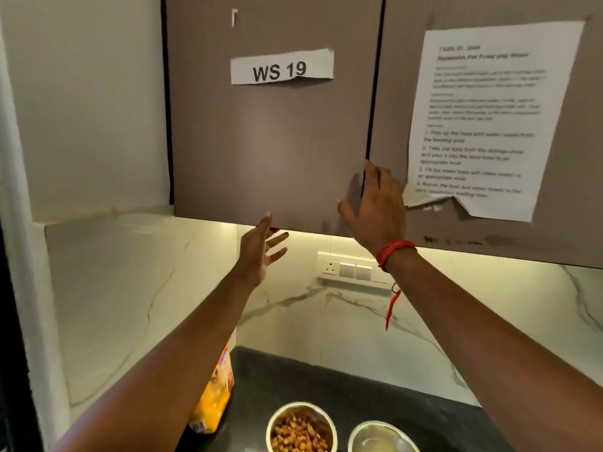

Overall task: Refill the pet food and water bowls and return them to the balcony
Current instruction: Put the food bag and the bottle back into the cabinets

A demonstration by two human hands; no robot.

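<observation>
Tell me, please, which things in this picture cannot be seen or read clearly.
All in the head view:
1. What lies behind the cabinet door: hidden, because it is closed.
2. The instruction sheet: its small print is blurred and unreadable.
3. The food bowl and the second bowl: cut off by the bottom edge. The second bowl's contents are unclear.
4. The yellow bag: mostly hidden behind the left forearm.

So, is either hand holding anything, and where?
Nothing is held. Right hand lies flat on the cabinet door; left hand, open, is at its bottom edge.
</observation>
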